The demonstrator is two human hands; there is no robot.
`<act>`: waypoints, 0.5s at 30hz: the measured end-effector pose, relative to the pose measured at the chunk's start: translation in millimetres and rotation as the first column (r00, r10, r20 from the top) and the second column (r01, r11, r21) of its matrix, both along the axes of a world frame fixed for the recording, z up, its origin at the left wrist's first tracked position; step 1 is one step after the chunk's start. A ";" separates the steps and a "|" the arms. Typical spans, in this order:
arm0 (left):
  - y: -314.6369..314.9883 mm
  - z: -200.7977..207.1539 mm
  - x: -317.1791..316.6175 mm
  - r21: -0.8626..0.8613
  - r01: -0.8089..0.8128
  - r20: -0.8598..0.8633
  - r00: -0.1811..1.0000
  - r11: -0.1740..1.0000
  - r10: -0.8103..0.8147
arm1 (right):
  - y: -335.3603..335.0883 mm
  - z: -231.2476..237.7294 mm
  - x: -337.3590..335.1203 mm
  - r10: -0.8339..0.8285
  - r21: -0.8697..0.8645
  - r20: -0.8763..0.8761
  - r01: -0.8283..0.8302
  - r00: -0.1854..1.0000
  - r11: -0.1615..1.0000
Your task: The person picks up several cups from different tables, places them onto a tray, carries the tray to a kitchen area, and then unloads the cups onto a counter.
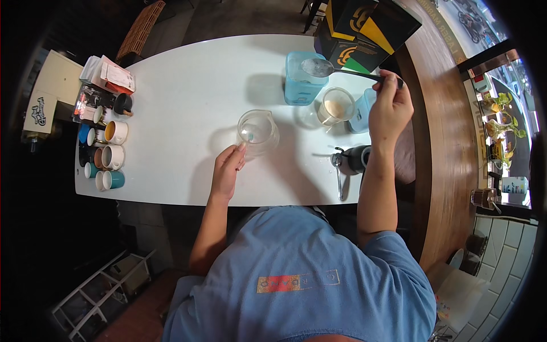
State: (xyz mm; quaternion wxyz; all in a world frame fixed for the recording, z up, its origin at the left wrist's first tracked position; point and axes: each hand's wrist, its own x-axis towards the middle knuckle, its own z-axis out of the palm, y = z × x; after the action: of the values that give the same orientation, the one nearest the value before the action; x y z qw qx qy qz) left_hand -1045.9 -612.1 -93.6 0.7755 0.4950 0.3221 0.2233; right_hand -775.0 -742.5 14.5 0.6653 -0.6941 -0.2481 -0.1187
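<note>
My left hand (228,170) rests on the white table (188,74), its fingertips touching the side of a clear glass pitcher (257,133). My right hand (388,108) is raised and grips the dark handle of a long spoon (327,68). The spoon's bowl hovers over a light blue lidded container (301,80). Beside that container stands a glass cup (336,106) holding a pale beige liquid. A second light blue container (362,111) sits partly hidden behind my right wrist.
Several mugs (108,157) and small packets (108,74) crowd the table's left end. A dark hand grinder (353,161) with a metal handle lies near the front right edge. Black and yellow boxes (364,28) stand at the back. A curved wooden counter (444,142) runs along the right.
</note>
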 end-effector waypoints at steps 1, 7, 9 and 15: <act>0.7 2.3 4.1 0.015 0.015 -0.016 1.000 1.000 -0.015 | -2.3 -0.3 -3.4 0.044 0.093 0.023 -0.046 0.999 0.995; 1.4 1.1 17.3 0.028 0.050 -0.002 0.999 0.998 -0.050 | 2.6 -12.1 -10.0 0.040 0.037 0.007 -0.040 0.999 0.999; 0.5 -2.4 17.0 0.030 0.063 -0.016 0.998 0.998 -0.062 | 16.9 -20.8 -5.3 -0.019 -0.064 0.050 0.022 0.999 0.998; -6.3 -7.7 8.7 0.010 0.061 -0.025 0.998 0.998 -0.060 | 55.7 -45.9 4.1 -0.073 -0.337 0.208 0.141 0.975 0.931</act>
State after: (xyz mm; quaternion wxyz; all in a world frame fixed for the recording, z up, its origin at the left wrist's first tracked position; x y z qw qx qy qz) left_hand -1037.1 -618.4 -101.3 0.7753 0.5113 0.3152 0.1954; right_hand -771.0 -686.8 -31.4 0.4966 -0.7992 -0.2897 -0.1751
